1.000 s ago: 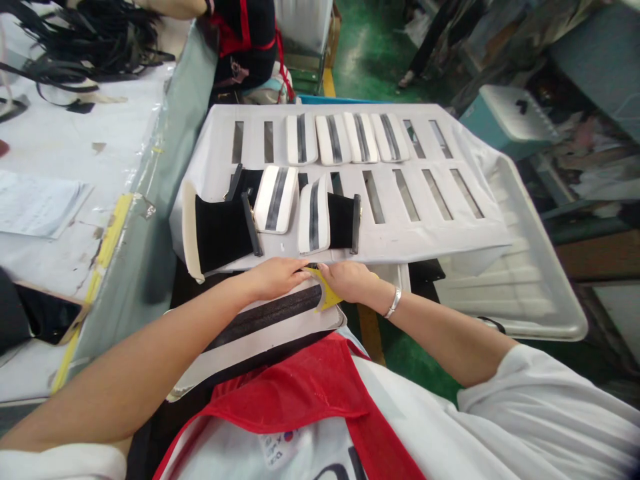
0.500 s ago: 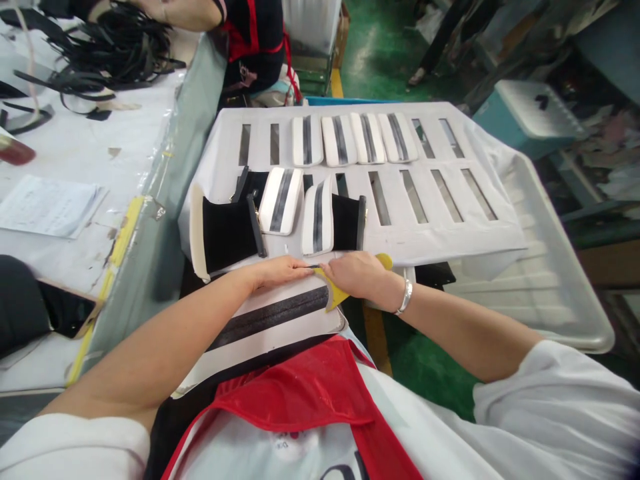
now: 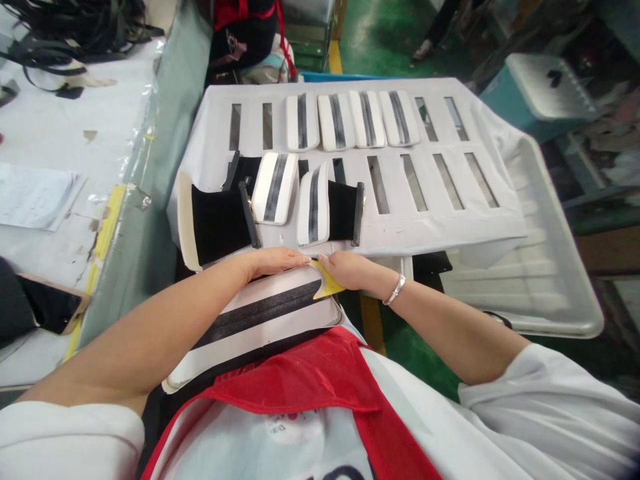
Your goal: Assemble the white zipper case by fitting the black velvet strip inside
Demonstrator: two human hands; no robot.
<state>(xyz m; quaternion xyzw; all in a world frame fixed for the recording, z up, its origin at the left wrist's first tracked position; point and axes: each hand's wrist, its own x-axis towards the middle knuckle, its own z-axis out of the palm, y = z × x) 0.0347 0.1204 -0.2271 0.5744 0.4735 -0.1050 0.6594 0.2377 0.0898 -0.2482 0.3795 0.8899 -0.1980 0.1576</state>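
Note:
A white panel with a black stripe [image 3: 265,310] lies on my lap, against the red apron. My left hand [image 3: 280,261] rests along its far edge, fingers together and pointing right; whether it pinches the edge is hard to see. Closed round a yellow flat tool [image 3: 327,285], my right hand [image 3: 345,269] is at the panel's far right corner, its fingertips almost meeting my left ones. The tool's curved edge lies over the stripe's right end. Just beyond my hands stand a striped white piece with black lining [image 3: 313,207] and another striped piece [image 3: 275,189].
The white slotted board [image 3: 430,223] holds several striped pieces [image 3: 303,121] and a curved black-lined piece [image 3: 220,223]. A cluttered table [image 3: 120,100] stands left, a white tray [image 3: 555,267] right. Behind the board is another person's dark clothing [image 3: 243,40].
The view has shifted slightly. My right hand and the yellow tool have turned a little, and the tool's rear end no longer shows beyond the hand. Both hands remain at the panel's far edge.

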